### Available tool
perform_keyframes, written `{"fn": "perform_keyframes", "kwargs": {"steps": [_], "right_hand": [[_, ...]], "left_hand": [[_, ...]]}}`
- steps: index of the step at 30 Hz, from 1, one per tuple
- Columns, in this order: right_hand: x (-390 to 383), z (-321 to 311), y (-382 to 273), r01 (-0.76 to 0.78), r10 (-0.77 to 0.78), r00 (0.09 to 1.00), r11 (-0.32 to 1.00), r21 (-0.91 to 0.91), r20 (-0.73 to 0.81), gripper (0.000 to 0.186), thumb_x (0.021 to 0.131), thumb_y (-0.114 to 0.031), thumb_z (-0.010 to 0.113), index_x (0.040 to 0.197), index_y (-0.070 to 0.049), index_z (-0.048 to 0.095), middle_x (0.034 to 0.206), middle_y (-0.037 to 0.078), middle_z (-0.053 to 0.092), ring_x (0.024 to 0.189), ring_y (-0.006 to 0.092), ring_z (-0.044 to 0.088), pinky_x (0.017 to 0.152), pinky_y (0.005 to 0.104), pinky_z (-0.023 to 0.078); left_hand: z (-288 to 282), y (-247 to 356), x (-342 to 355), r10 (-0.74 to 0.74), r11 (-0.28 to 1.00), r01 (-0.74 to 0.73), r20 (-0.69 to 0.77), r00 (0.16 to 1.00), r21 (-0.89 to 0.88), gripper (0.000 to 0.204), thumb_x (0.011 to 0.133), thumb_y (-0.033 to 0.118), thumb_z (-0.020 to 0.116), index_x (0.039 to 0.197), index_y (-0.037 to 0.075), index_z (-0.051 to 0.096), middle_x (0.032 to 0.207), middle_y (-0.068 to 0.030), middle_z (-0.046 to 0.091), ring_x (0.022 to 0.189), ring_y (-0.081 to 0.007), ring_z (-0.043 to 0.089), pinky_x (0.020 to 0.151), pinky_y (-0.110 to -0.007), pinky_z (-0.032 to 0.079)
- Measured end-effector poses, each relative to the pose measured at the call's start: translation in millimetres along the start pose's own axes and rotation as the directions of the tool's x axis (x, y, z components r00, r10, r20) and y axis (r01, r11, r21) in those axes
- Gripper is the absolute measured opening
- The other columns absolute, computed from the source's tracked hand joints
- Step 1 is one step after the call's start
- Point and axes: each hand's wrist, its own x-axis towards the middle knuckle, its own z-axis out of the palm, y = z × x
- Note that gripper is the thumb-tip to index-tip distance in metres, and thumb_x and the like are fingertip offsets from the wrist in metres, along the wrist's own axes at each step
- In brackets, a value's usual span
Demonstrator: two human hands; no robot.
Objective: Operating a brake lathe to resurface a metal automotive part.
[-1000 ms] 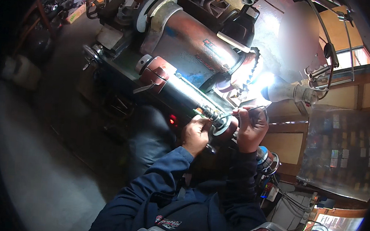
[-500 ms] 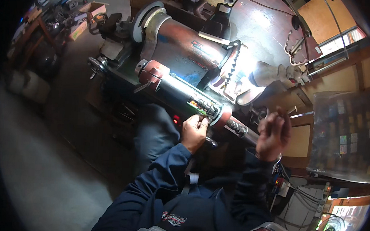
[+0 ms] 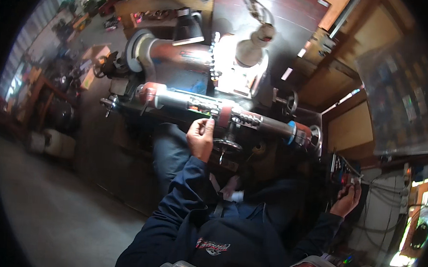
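Note:
A long metal cylinder assembly (image 3: 174,98) runs across the machine bench, with an exposed inner mechanism, red collars and a blue ring (image 3: 291,132) near its right end. My left hand (image 3: 200,137) is at the middle of the assembly, fingers pinched at its lower edge just left of the middle collar (image 3: 225,116); what they hold is too small to make out. A handwheel (image 3: 227,146) hangs below that collar. At the lower right my right hand (image 3: 347,198) reaches to a small tool holder (image 3: 340,169), fingers curled on a small item I cannot make out.
Behind the cylinder are a machine with a red body (image 3: 179,52), a bright work lamp (image 3: 250,52) and a black lamp hood (image 3: 187,28). A clear-covered panel (image 3: 395,94) hangs on the wooden wall at right. Boxes (image 3: 94,54) and clutter lie on the floor at left.
My right hand, earlier holding a thin tool at the cylinder, has moved down and right to the tool holder. My left hand stays at the cylinder. The view has turned.

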Motion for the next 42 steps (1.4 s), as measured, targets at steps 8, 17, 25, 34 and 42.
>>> {"fn": "perform_keyframes", "kwargs": {"steps": [8,17,25,34,42], "right_hand": [[-1,-84,20,0.027,-0.026,0.976,1.000,0.003,-0.215,0.022,0.101,-0.018,0.059,0.116,-0.003,0.063,0.092,0.002,0.061,0.075,0.0106,0.052,0.066,0.0270,0.041],[-26,5,-4,0.066,-0.086,0.952,0.995,0.076,0.295,0.020,0.100,-0.010,0.059,0.117,0.001,0.063,0.100,0.008,0.066,0.090,0.0140,0.063,0.084,0.0278,0.051],[-51,181,-66,0.004,-0.109,0.647,0.990,0.140,0.755,0.040,0.097,0.003,0.047,0.133,-0.008,0.060,0.091,0.005,0.061,0.073,0.0087,0.055,0.064,0.0253,0.045],[-100,318,-27,0.510,-0.183,0.467,0.855,-0.094,0.865,0.016,0.094,-0.015,0.064,0.098,0.000,0.067,0.084,0.021,0.069,0.078,0.0360,0.068,0.071,0.0392,0.052],[-106,335,-22,0.556,-0.061,0.419,0.806,-0.203,0.906,0.022,0.092,-0.019,0.066,0.099,0.002,0.070,0.088,0.024,0.070,0.084,0.0380,0.070,0.074,0.0403,0.053]], "left_hand": [[17,31,-18,0.084,0.988,-0.088,-0.032,0.996,-0.124,0.013,0.096,0.014,0.069,0.093,0.002,0.066,0.075,0.0088,0.057,0.065,0.0007,0.043,0.057,-0.018,0.036],[32,49,-46,0.113,0.993,-0.112,0.033,0.993,-0.035,0.015,0.096,0.015,0.069,0.096,0.001,0.067,0.082,0.0027,0.064,0.073,-0.0043,0.054,0.066,-0.021,0.045],[7,57,17,0.330,0.941,-0.338,-0.166,0.929,-0.026,0.010,0.097,0.010,0.065,0.101,0.001,0.064,0.085,0.0012,0.064,0.073,-0.0034,0.055,0.067,-0.020,0.046],[-33,-8,20,0.179,0.961,-0.147,-0.122,0.976,0.235,0.014,0.089,0.013,0.072,0.094,0.001,0.068,0.083,-0.0037,0.064,0.069,-0.0117,0.055,0.063,-0.028,0.048],[-33,17,27,0.131,0.970,-0.116,-0.059,0.990,0.213,0.014,0.088,0.011,0.074,0.096,0.001,0.069,0.083,-0.0035,0.064,0.069,-0.0109,0.056,0.064,-0.027,0.048]]}}
